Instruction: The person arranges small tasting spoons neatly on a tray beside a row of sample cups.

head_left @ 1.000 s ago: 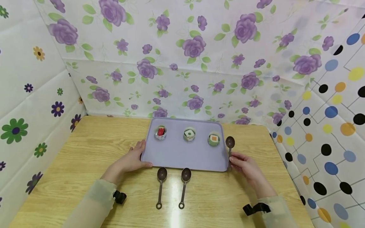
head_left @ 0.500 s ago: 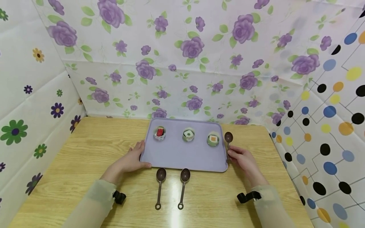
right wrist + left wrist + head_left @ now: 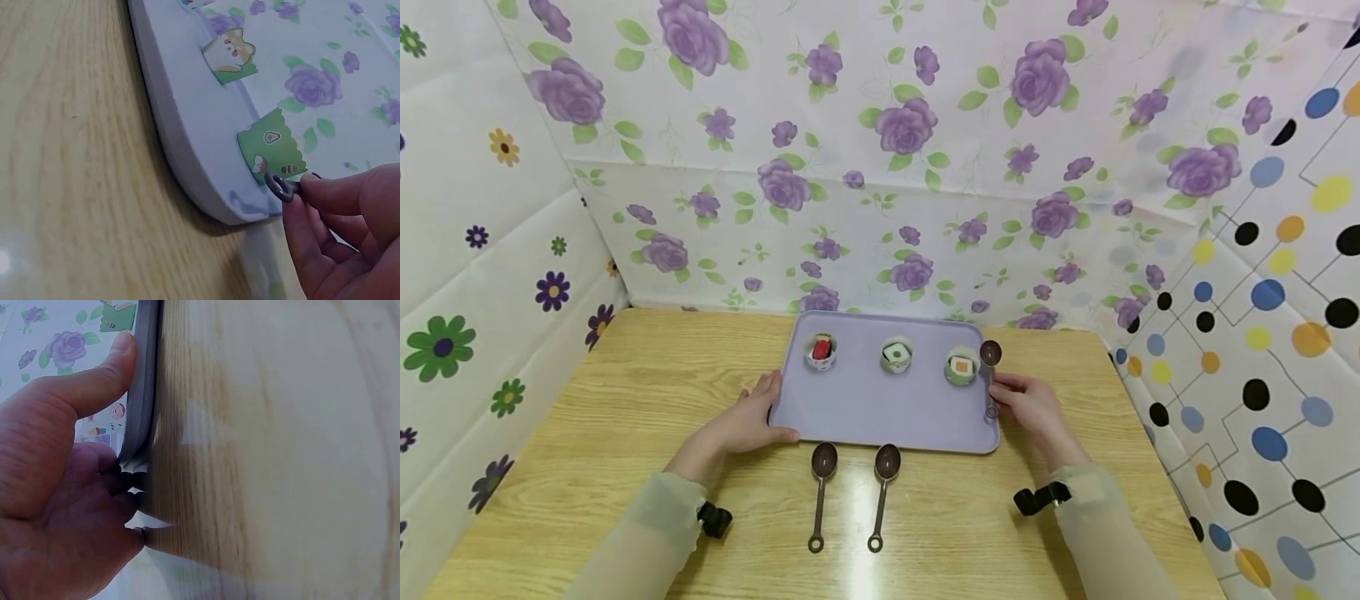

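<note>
My right hand (image 3: 1033, 412) pinches the handle of a dark brown spoon (image 3: 990, 354) between thumb and fingertips. Bowl forward, the spoon overlaps the right rim of a lilac tray (image 3: 880, 408). In the right wrist view, the ring end (image 3: 279, 186) of its handle sticks out past my fingertips, close to a green paper cup (image 3: 272, 144). At the tray's front left corner rests my left hand (image 3: 741, 425), its thumb (image 3: 109, 378) extended along the front edge and its fingers by the left side.
Three small cups stand on the tray: one with a red piece (image 3: 822, 348), one with a green-dotted white piece (image 3: 897, 353), one with an orange-centred white piece (image 3: 961, 365). Two more brown spoons (image 3: 823, 460) (image 3: 887, 461) lie before it. Patterned cloth (image 3: 910, 233) encloses the table.
My right hand has moved left and slightly forward with the spoon, from beside the tray to over its right rim. The left hand stays at the corner.
</note>
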{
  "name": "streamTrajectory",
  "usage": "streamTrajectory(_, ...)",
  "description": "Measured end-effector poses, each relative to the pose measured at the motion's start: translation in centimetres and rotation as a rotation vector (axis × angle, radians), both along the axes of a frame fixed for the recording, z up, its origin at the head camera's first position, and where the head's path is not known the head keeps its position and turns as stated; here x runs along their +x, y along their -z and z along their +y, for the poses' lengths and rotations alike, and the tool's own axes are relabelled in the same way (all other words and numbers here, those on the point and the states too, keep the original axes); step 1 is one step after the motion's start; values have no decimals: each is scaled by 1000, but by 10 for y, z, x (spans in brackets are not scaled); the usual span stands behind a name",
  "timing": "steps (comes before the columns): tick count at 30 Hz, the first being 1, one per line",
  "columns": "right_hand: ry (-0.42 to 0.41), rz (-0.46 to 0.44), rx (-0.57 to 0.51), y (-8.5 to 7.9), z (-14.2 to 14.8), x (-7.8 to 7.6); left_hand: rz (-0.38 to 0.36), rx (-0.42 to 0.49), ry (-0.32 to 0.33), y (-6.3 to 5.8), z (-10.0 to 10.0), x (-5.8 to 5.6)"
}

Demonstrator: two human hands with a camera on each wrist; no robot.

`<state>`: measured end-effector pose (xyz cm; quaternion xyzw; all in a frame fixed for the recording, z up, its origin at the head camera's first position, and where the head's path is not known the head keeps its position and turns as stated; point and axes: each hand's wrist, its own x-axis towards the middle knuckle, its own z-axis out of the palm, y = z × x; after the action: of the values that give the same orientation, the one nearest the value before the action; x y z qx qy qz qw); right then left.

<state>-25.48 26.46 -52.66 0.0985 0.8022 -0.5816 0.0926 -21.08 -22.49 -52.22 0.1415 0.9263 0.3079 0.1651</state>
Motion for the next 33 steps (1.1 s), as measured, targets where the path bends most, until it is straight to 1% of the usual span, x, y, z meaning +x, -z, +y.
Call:
streamTrajectory(6, 4, 28, 54, -4, -8, -9, -7, -1, -4, 1, 0, -1)
streamTrajectory(14, 13, 40, 128, -9, -16, -16, -9, -1, -10, 0, 0, 0)
streamTrajectory(21, 17, 19, 121, -11, -18, -19, -6, -5, -3, 1, 1, -1)
streamTrajectory(33, 7, -14, 141, -9, -16, -26, 3, -7, 2, -1, 2, 0)
